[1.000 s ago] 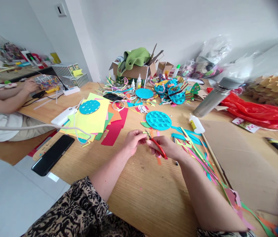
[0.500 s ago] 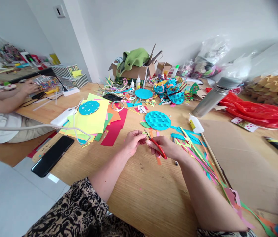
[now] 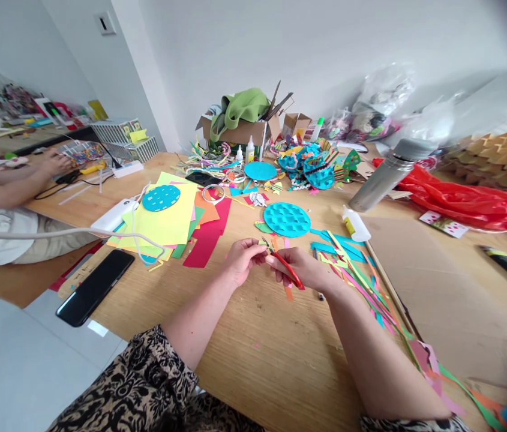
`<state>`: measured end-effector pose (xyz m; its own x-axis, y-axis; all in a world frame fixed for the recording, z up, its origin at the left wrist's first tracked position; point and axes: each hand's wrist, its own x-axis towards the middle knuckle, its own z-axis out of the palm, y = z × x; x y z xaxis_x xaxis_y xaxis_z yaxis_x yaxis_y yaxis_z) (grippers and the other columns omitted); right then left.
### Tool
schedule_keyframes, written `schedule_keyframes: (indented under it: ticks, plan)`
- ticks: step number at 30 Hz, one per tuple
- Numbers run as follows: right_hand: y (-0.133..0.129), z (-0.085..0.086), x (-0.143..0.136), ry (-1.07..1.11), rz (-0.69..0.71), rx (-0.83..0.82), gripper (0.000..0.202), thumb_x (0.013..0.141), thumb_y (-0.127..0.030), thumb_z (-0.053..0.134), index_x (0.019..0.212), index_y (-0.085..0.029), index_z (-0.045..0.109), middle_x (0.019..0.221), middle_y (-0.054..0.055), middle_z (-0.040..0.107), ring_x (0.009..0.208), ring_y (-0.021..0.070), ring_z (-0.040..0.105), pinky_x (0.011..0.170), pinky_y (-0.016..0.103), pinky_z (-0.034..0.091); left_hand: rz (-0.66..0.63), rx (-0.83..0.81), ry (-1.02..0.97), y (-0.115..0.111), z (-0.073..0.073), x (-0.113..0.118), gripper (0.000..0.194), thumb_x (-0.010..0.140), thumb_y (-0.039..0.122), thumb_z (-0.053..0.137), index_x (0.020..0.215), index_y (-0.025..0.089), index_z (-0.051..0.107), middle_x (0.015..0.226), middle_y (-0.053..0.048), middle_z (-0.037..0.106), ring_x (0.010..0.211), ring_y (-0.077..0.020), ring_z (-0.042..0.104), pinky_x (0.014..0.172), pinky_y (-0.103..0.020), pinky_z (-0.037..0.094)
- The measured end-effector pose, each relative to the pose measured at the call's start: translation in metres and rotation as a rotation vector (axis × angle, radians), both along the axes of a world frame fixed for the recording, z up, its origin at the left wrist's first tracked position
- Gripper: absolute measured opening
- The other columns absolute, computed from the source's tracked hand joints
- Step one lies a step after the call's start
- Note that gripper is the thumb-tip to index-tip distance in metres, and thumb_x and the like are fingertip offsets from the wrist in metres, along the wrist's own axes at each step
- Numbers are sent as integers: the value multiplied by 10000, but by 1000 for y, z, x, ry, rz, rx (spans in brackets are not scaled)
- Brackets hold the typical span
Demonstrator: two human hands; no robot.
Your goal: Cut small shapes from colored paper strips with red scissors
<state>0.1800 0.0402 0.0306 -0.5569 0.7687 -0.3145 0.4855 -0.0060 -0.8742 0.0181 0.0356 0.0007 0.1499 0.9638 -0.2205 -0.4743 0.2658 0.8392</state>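
My right hand (image 3: 302, 266) holds red-handled scissors (image 3: 292, 275), their blades pointing up and to the left, close to my left fingertips. My left hand (image 3: 243, 261) is closed in a pinch on a small yellow-green scrap of paper (image 3: 269, 243), mostly hidden by the fingers and blades. Just beyond both hands lies a blue oval (image 3: 287, 219) with a raised scale-like pattern. A small green leaf-like piece (image 3: 262, 227) touches its left side. Orange and pink paper strips (image 3: 288, 293) lie partly beneath my right hand.
Coloured paper sheets (image 3: 167, 225) and a black phone (image 3: 95, 287) are on the left. To the right are loose paper strips (image 3: 363, 282), a glue bottle (image 3: 356, 225), a steel flask (image 3: 383, 177) and cardboard (image 3: 442, 288). Another person's arms (image 3: 14, 177) work at far left.
The whole view has shifted very slightly. Both hands and the scissors stay in nearly the same place, with less of the yellow-green scrap showing at the blades.
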Motion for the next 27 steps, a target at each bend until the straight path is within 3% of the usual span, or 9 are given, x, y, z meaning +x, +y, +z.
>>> schedule_keyframes:
  ticks: [27]
  plan:
    - [-1,3,-2,-8,-4,-10,554,747,-707,511,675,-158,535,604,44,618,466,113,553,400,207,394,14,1,-5,-1,3,0,220,559,255,745,629,126,581,578,16,570,530,-73,514,552,-221,389]
